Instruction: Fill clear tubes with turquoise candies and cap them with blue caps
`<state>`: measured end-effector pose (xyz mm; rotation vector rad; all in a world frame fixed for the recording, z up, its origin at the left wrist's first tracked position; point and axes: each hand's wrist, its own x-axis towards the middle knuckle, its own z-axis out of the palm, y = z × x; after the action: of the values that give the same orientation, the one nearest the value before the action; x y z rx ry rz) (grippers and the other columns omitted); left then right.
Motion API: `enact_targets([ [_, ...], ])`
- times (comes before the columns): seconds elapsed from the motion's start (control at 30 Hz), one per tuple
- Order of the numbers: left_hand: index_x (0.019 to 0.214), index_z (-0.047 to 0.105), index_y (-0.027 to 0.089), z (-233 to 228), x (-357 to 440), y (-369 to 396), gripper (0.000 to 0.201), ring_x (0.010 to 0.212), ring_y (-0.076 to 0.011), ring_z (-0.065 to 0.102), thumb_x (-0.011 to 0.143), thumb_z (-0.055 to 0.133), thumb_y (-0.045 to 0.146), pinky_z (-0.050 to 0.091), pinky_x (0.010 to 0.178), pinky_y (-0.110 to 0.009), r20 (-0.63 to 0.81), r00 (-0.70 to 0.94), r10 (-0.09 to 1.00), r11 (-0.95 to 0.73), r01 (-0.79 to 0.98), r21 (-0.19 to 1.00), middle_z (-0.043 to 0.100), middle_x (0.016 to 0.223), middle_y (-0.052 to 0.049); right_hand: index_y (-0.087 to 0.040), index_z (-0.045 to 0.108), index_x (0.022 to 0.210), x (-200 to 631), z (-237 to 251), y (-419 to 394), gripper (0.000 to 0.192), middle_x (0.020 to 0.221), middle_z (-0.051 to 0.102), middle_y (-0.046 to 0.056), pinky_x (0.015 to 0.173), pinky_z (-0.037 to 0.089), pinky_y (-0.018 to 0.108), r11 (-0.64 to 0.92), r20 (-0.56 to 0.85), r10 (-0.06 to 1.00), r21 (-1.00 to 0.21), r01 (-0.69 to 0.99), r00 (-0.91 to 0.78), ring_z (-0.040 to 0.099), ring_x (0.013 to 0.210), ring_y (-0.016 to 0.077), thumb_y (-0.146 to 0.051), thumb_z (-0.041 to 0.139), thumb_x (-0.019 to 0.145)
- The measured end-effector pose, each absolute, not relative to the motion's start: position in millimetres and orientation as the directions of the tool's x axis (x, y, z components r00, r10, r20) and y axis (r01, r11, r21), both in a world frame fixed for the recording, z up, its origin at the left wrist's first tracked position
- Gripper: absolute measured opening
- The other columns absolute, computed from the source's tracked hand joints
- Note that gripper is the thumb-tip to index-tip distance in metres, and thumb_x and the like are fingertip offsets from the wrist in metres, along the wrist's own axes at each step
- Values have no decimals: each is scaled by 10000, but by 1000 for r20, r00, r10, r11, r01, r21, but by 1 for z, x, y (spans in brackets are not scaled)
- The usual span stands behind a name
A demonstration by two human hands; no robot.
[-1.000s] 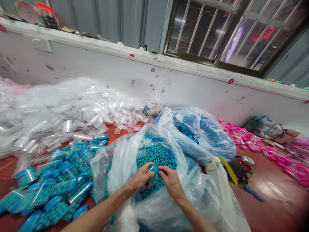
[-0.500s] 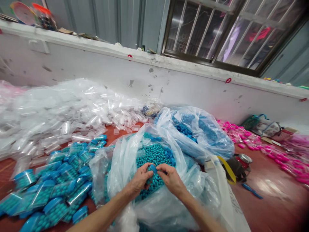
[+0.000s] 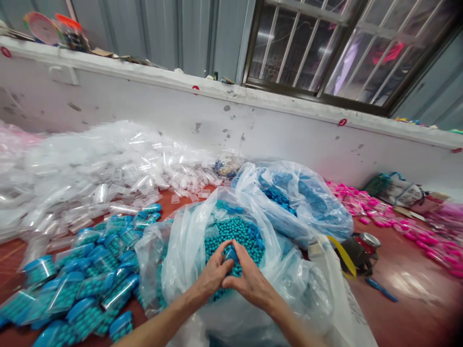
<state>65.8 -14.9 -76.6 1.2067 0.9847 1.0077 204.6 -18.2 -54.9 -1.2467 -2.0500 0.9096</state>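
Over a plastic bag (image 3: 181, 255) of teal beads (image 3: 231, 233), both my hands meet around a small blue plastic cap (image 3: 232, 255). My left hand (image 3: 213, 274) grips its left side with thumb and fingers. From the right, my right hand (image 3: 249, 279) curls around it, fingertips touching those of the left hand. Whether a clear container sits under the cap is hidden by my hands. At the left lies a heap of clear containers (image 3: 94, 284) with blue caps, filled with teal beads.
Behind the containers spreads a pile of empty clear tubes (image 3: 108, 159). A second bag (image 3: 314, 193) holds blue pieces. To the right are pink pieces (image 3: 376, 207), a jar with a metal lid (image 3: 369, 239) and a blue tool (image 3: 381, 289) on the red tabletop (image 3: 415, 303).
My right hand has moved left and closed in around the blue cap, so both hands now touch. The cap shows less between the fingers. The view has shifted slightly.
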Motion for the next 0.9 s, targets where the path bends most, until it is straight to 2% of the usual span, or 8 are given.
enact_targets([
  [0.1, 1134, 461, 163, -74, 70, -17, 441, 645, -96, 473, 729, 535, 319, 388, 639, -218, 41, 205, 978, -16, -123, 992, 546, 765, 10, -135, 106, 1397, 199, -62, -24, 1038, 1328, 353, 186, 978, 333, 462, 487, 195, 852, -637, 598, -485, 334, 1226, 311, -250, 729, 576],
  [0.17, 1038, 504, 158, -72, 72, -19, 356, 689, -112, 475, 721, 535, 317, 381, 669, -225, 28, 189, 982, -10, -96, 995, 547, 762, 5, -124, 44, 1401, 194, -67, -27, 1031, 1215, 453, 186, 912, 395, 455, 542, 285, 836, -568, 619, -470, 443, 1118, 301, -194, 690, 601],
  [0.3, 905, 487, 144, -71, 78, -23, 258, 500, -81, 346, 701, 505, 300, 299, 507, -203, -113, 135, 984, 114, -3, 993, 406, 545, 72, -97, 67, 1395, 187, -72, -33, 945, 1054, 522, 160, 802, 459, 427, 545, 382, 837, -506, 669, -392, 519, 958, 287, -186, 619, 632],
  [0.5, 769, 462, 168, -73, 84, -27, 83, 546, -90, 376, 705, 449, 218, 335, 556, -214, -26, 48, 998, 19, 139, 990, 427, 604, 53, -115, 138, 1387, 186, -67, -38, 843, 1039, 505, 141, 813, 441, 428, 524, 280, 851, -521, 674, -445, 513, 929, 262, -223, 575, 675],
  [0.63, 891, 489, 165, -52, 61, -25, 179, 613, -107, 465, 740, 425, 234, 390, 617, -222, 40, 91, 995, -59, 212, 976, 502, 683, 31, -110, 62, 1399, 190, -54, -27, 916, 1314, 344, 188, 959, 342, 422, 538, 166, 807, -602, 591, -566, 350, 1202, 272, -245, 606, 675],
  [0.7, 986, 500, 170, -35, 31, -26, 265, 579, -106, 464, 753, 429, 275, 401, 590, -220, 52, 75, 996, -73, 303, 950, 501, 666, 39, -101, 115, 1394, 196, -49, -17, 861, 1379, 280, 186, 983, 313, 400, 528, 108, 795, -607, 593, -597, 293, 1254, 259, -289, 597, 706],
  [0.77, 1059, 505, 184, -18, -8, -28, 341, 587, -117, 484, 770, 436, 351, 415, 589, -230, 86, -31, 996, -61, 471, 880, 520, 684, 30, -99, 285, 1347, 203, -48, -8, 647, 1307, 410, 176, 945, 343, 379, 491, 25, 818, -553, 674, -575, 394, 1190, 245, -279, 525, 774],
  [0.9, 1200, 472, 207, 5, -84, -38, 430, 786, -216, 575, 799, 408, 350, 448, 719, -343, 231, -297, 926, 147, 850, 507, 604, 880, -53, -167, 664, 900, 208, -51, 0, 229, 870, 671, 84, 736, 419, 294, 479, -208, 801, -337, 810, -561, 598, 869, 216, -185, 465, 787],
])
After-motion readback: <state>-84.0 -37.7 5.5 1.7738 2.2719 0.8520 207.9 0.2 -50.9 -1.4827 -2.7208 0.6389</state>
